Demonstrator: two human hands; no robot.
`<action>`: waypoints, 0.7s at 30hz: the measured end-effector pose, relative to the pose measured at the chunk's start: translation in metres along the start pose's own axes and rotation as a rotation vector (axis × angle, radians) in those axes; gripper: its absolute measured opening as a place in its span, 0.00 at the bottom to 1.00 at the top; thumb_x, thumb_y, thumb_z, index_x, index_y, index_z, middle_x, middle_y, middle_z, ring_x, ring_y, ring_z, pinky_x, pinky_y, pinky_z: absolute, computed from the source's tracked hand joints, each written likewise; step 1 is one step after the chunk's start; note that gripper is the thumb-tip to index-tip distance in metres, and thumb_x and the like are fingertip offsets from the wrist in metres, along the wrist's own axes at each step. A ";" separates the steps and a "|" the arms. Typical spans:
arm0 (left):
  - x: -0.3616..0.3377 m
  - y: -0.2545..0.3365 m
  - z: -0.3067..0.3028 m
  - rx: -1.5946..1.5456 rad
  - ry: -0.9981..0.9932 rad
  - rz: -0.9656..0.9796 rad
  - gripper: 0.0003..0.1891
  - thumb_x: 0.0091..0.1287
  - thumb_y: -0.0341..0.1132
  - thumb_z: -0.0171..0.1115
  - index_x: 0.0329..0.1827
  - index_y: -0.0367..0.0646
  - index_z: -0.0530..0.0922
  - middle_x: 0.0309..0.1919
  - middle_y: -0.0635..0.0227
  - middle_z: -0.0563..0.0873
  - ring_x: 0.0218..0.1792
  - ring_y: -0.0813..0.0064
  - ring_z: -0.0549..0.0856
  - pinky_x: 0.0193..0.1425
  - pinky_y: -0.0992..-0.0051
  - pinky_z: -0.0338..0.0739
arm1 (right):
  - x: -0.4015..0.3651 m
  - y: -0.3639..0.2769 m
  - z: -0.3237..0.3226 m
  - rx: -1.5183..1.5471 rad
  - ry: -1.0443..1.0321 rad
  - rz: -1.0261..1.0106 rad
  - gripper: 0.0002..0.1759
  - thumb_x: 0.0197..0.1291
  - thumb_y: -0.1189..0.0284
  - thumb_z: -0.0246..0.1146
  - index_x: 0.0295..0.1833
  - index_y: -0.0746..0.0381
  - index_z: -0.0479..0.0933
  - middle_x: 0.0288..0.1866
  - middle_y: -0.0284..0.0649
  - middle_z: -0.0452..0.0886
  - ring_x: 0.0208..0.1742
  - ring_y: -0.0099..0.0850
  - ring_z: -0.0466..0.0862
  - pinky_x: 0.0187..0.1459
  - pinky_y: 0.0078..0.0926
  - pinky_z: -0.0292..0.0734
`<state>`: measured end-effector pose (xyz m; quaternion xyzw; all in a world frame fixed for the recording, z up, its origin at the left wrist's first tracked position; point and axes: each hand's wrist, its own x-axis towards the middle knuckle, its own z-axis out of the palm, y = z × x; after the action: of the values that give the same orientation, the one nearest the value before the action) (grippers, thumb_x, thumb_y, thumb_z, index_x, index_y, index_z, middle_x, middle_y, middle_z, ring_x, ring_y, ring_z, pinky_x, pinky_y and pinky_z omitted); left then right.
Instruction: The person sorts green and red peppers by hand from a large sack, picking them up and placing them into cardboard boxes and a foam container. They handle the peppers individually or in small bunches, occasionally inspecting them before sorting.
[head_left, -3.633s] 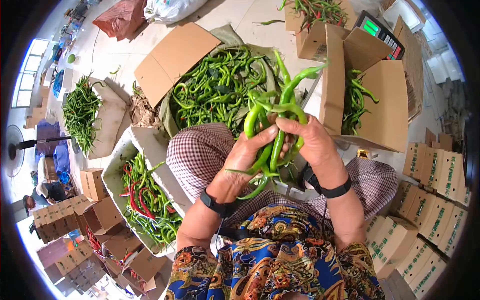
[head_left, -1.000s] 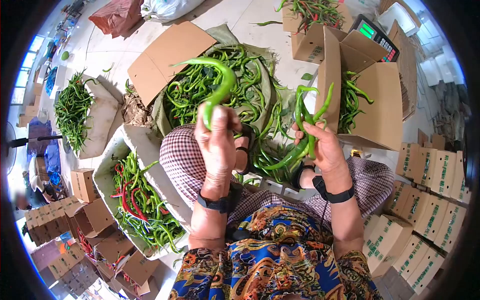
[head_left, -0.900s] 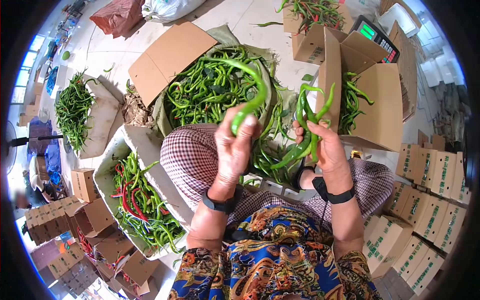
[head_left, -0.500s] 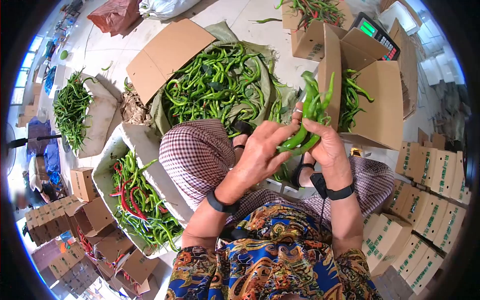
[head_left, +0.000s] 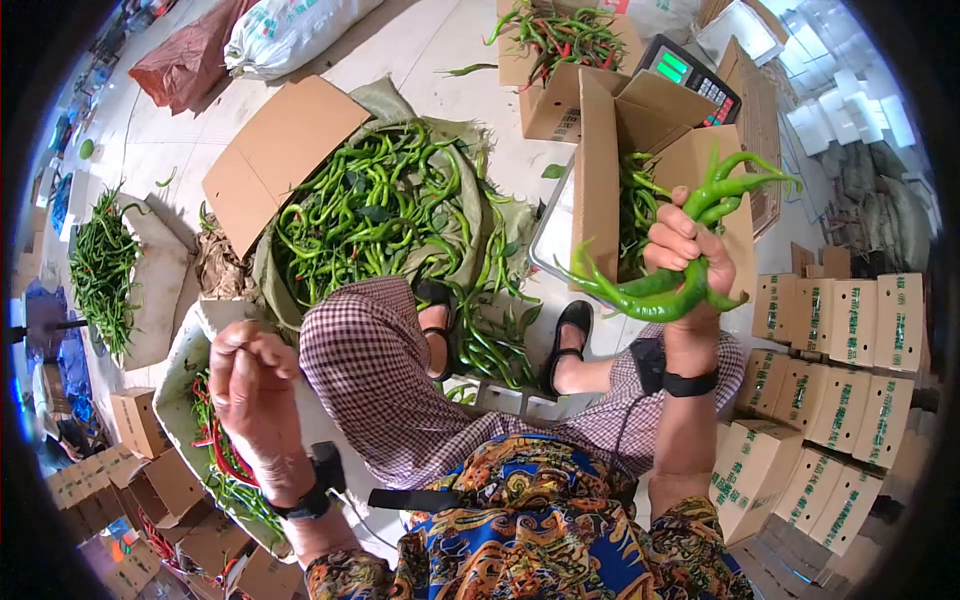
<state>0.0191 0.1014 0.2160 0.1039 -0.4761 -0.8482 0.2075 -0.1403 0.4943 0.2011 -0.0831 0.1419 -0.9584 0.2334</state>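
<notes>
Several long green peppers (head_left: 660, 295) are gripped in my right hand (head_left: 690, 255), which is raised beside the open cardboard box (head_left: 597, 180) that has green peppers (head_left: 640, 200) inside. My left hand (head_left: 250, 385) hangs over the white foam box (head_left: 180, 385) at the left, its fingers curled together; whether something small is between them cannot be made out. Red and green peppers (head_left: 225, 455) lie in that foam box. A big heap of green peppers (head_left: 370, 210) fills the green cloth sack (head_left: 468, 215) in front of my knees.
A scale with a lit display (head_left: 672, 68) stands behind the cardboard box. Another carton (head_left: 550, 110) holds red and green peppers. Stacked cartons (head_left: 840, 320) are at the right. More green peppers (head_left: 105, 270) lie at the far left. Loose peppers (head_left: 490, 345) lie between my feet.
My hands have moved apart. The left hand went from the peppers to the left, over the foam box; the right hand moved right and closed around the peppers. The view has shifted.
</notes>
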 end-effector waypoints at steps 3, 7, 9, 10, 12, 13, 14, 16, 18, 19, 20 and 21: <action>0.010 0.002 -0.030 0.154 0.038 -0.024 0.13 0.72 0.29 0.55 0.57 0.34 0.76 0.38 0.68 0.80 0.38 0.81 0.78 0.40 0.80 0.72 | -0.003 -0.026 0.019 -0.205 0.194 -0.089 0.21 0.64 0.78 0.57 0.63 0.68 0.66 0.41 0.38 0.70 0.37 0.25 0.72 0.41 0.25 0.71; 0.017 -0.030 -0.071 0.381 0.233 -0.175 0.13 0.72 0.29 0.55 0.56 0.33 0.76 0.36 0.67 0.82 0.35 0.81 0.79 0.40 0.82 0.74 | 0.000 -0.085 0.027 -0.778 0.504 -0.141 0.23 0.62 0.75 0.62 0.62 0.68 0.70 0.45 0.39 0.78 0.41 0.24 0.76 0.42 0.26 0.75; 0.016 -0.054 -0.091 0.531 0.259 -0.299 0.12 0.69 0.29 0.57 0.54 0.36 0.78 0.36 0.70 0.83 0.34 0.82 0.80 0.39 0.83 0.74 | -0.001 -0.122 0.012 -0.958 0.603 -0.089 0.24 0.62 0.72 0.65 0.61 0.68 0.71 0.50 0.40 0.80 0.48 0.26 0.79 0.47 0.26 0.76; 0.010 -0.070 -0.111 0.550 0.200 -0.330 0.12 0.69 0.30 0.58 0.53 0.38 0.79 0.36 0.72 0.83 0.35 0.83 0.80 0.40 0.83 0.75 | 0.000 -0.139 -0.002 -1.060 0.662 -0.012 0.26 0.62 0.71 0.65 0.63 0.68 0.69 0.55 0.44 0.78 0.54 0.29 0.78 0.50 0.29 0.76; -0.001 -0.091 -0.109 0.634 0.175 -0.380 0.12 0.69 0.32 0.58 0.52 0.37 0.79 0.36 0.71 0.83 0.36 0.82 0.81 0.42 0.80 0.76 | 0.010 -0.129 -0.016 -1.415 0.816 0.077 0.31 0.63 0.68 0.65 0.68 0.69 0.66 0.63 0.49 0.74 0.62 0.34 0.75 0.57 0.33 0.73; -0.005 -0.111 -0.127 0.633 0.147 -0.427 0.13 0.69 0.33 0.58 0.52 0.36 0.79 0.35 0.70 0.84 0.35 0.80 0.81 0.42 0.78 0.77 | 0.012 -0.117 -0.015 -1.679 0.912 0.067 0.33 0.64 0.66 0.64 0.70 0.69 0.64 0.66 0.51 0.72 0.65 0.36 0.73 0.61 0.35 0.71; -0.012 -0.129 -0.139 0.592 0.154 -0.489 0.12 0.69 0.33 0.59 0.51 0.36 0.79 0.35 0.69 0.85 0.35 0.80 0.82 0.42 0.78 0.77 | 0.008 -0.118 -0.026 -1.776 0.940 0.015 0.35 0.64 0.65 0.63 0.72 0.68 0.62 0.67 0.51 0.71 0.65 0.37 0.73 0.64 0.35 0.68; -0.023 -0.157 -0.159 0.701 0.113 -0.531 0.13 0.69 0.32 0.59 0.51 0.33 0.79 0.37 0.67 0.86 0.37 0.79 0.84 0.42 0.78 0.78 | 0.004 -0.095 -0.024 -1.861 0.875 -0.087 0.33 0.65 0.64 0.62 0.72 0.66 0.63 0.66 0.50 0.72 0.66 0.36 0.72 0.66 0.35 0.65; -0.027 -0.174 -0.166 0.785 0.107 -0.512 0.12 0.67 0.32 0.60 0.48 0.33 0.80 0.36 0.66 0.87 0.39 0.79 0.85 0.46 0.77 0.78 | 0.005 -0.023 0.018 -1.863 0.636 -0.031 0.26 0.64 0.66 0.61 0.66 0.65 0.70 0.62 0.47 0.76 0.64 0.34 0.74 0.65 0.33 0.67; -0.027 -0.186 -0.170 0.819 0.108 -0.517 0.11 0.67 0.32 0.60 0.47 0.33 0.80 0.36 0.66 0.88 0.39 0.79 0.85 0.46 0.77 0.79 | 0.008 0.010 0.031 -1.871 0.480 0.068 0.22 0.64 0.68 0.60 0.62 0.65 0.74 0.60 0.45 0.78 0.63 0.33 0.75 0.64 0.32 0.69; -0.024 -0.191 -0.164 0.889 0.133 -0.508 0.10 0.66 0.32 0.61 0.46 0.35 0.81 0.35 0.65 0.89 0.38 0.79 0.86 0.46 0.77 0.79 | 0.006 0.039 0.026 -1.757 0.450 0.242 0.19 0.64 0.70 0.60 0.59 0.66 0.76 0.58 0.44 0.79 0.61 0.32 0.77 0.63 0.30 0.70; -0.023 -0.206 -0.172 0.951 0.104 -0.496 0.10 0.66 0.32 0.61 0.45 0.36 0.82 0.35 0.63 0.89 0.38 0.77 0.87 0.46 0.76 0.79 | 0.006 0.069 0.011 -1.635 0.422 0.407 0.17 0.64 0.71 0.60 0.56 0.66 0.77 0.55 0.42 0.81 0.59 0.30 0.78 0.62 0.28 0.71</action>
<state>0.0515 0.0747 -0.0500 0.3376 -0.7579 -0.5564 -0.0455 -0.1140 0.4298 0.1908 -0.0184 0.8384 -0.4907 0.2364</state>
